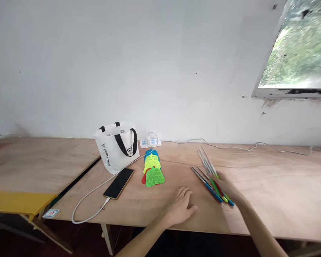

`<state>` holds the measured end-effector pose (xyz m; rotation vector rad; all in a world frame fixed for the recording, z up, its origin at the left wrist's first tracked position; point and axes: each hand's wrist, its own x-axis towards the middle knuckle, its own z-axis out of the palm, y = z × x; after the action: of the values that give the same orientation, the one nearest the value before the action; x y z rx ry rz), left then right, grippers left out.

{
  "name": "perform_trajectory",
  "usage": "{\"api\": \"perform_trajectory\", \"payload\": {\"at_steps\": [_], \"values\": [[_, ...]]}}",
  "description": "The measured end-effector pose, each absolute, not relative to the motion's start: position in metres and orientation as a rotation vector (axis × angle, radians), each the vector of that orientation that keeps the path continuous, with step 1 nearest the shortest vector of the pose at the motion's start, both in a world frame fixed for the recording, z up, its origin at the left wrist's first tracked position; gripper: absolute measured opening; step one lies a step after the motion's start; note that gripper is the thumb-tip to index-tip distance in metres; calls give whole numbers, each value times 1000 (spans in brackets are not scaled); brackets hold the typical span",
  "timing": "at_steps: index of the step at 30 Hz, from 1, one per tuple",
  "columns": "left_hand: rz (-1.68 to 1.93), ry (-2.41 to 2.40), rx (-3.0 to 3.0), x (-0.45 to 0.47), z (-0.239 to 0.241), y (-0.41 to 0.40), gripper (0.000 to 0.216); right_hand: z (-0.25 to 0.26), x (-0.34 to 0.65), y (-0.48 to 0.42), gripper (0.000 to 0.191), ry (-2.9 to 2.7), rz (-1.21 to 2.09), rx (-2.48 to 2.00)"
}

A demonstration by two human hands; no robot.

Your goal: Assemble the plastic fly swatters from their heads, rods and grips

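Observation:
My left hand (179,207) rests palm down on the wooden table, fingers stretched out and thumb apart, holding nothing. Farther right, my right hand (224,186) is closed over a bunch of fly swatter handles (207,161) with silvery rods and green, red and yellow grips. Its fingertips are partly hidden. Beside and under this bunch lie more handles with blue grips (214,192), their rods pointing away from me. Ahead and left of my left hand, several mesh fly swatter heads (155,177) overlap in a row: green in front, then red, yellow and blue.
A white bag (115,151) with black straps stands at the back left. Before it lies a phone (119,183), its white cable (81,201) looping past the table's front edge. A power strip (150,143) sits against the wall. Leftward is another table (40,160).

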<state>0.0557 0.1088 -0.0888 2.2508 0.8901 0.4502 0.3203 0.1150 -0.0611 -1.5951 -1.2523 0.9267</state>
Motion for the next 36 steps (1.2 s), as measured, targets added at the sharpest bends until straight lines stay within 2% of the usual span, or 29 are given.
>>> {"api": "perform_trajectory", "payload": {"at_steps": [4,7,13,17,23,29,36], "values": [[368,868,2444,75,-96,125,65,-56,387,114,29,-1380,507,-2136],[349,848,2517,97,-96,137,67,-65,415,114,30,-1400,373,-2275],[487,861,2573,127,-103,153,62,-84,414,122,31,-1510,309,-2260],[533,854,2595,126,-106,153,59,-86,418,122,37,-1548,336,-2243],[583,800,2603,126,-100,147,53,-89,440,118,36,-1514,315,-2267],[549,633,2700,126,-95,144,58,-95,448,117,37,-1498,282,-2292],[571,636,2729,125,-98,146,53,-89,457,107,40,-1351,128,-2457]]}}
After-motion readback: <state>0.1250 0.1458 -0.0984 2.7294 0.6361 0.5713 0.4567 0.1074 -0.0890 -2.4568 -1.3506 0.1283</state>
